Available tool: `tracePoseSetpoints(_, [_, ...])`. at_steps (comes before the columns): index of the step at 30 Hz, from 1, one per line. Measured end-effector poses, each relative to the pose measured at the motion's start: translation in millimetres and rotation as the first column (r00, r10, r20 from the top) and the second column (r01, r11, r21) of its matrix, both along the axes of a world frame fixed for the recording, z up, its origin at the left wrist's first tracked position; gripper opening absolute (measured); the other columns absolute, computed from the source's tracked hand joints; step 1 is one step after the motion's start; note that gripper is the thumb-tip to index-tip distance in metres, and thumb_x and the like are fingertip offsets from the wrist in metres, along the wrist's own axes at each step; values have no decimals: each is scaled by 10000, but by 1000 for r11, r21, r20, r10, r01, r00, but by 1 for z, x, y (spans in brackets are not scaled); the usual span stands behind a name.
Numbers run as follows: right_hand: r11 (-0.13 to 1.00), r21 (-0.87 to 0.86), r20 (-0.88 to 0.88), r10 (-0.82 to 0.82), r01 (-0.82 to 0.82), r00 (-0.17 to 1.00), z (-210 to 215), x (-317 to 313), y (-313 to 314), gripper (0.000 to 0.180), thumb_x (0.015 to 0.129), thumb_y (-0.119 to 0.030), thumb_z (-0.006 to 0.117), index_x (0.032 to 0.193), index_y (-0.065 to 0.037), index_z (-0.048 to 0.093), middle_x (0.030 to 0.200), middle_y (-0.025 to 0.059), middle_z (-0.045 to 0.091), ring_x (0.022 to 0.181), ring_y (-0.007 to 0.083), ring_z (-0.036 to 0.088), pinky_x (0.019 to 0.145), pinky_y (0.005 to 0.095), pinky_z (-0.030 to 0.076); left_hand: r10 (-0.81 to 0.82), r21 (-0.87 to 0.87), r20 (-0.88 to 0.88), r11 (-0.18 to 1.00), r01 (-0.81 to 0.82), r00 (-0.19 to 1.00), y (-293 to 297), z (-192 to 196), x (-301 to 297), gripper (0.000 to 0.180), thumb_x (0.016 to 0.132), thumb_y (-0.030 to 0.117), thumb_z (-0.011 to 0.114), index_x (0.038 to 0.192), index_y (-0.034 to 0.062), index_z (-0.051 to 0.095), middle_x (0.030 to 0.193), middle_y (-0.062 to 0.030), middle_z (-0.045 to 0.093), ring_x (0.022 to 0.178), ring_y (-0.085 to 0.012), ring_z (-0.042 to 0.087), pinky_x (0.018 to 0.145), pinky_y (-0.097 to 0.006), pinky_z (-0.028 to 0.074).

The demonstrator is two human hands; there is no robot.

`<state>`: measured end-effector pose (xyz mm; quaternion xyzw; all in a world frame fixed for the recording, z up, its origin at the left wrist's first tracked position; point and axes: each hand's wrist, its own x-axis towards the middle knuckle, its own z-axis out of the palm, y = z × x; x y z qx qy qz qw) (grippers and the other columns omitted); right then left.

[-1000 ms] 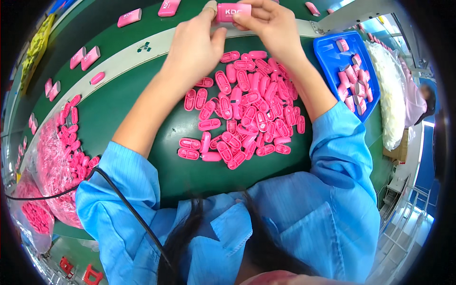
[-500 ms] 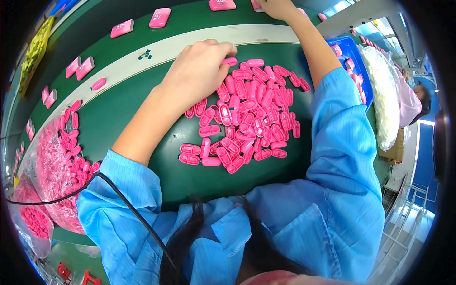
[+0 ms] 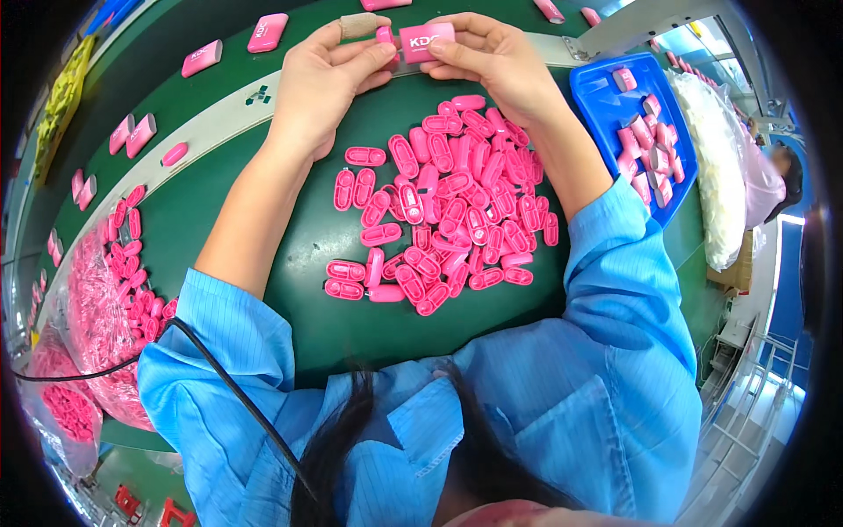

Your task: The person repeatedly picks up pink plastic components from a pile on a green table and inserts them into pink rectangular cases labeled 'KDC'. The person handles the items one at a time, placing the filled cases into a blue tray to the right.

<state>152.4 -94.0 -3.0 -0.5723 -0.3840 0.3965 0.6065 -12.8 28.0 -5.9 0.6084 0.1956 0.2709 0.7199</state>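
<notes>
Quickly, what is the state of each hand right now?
Left hand: closed on a small pink plastic piece.
Right hand: closed on the pink rectangular case.

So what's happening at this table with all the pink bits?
A person in a blue coat holds a pink rectangular case up between both hands, the left hand and the right hand gripping it at its ends. Below lies a heap of small pink oval parts on the green table. A blue tray at the right holds more pieces, and finished cases sit on the belt beyond.
</notes>
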Motion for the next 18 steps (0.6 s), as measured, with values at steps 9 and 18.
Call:
tracePoseSetpoints(9, [995, 95, -105, 45, -36, 993, -9, -9, 0, 281, 909, -112, 636, 1156, 3, 571, 1036, 104, 665, 902, 148, 659, 809, 241, 538, 22, 213, -74, 977, -5, 997, -5, 6, -3, 344, 869, 66, 670, 1190, -37, 604, 1036, -146, 691, 896, -147, 665, 804, -245, 549])
tracePoseSetpoints(18, [983, 171, -62, 74, -63, 995, -7, -10, -3, 252, 883, 13, 626, 1125, 17, 555, 1080, 134, 665, 936, 163, 648, 835, 272, 535, 65, 286, -13, 956, -59, 998, -8, 2, -3, 309, 888, 8, 560, 1182, -86, 574, 969, -237, 667, 860, -206, 686, 752, -316, 532])
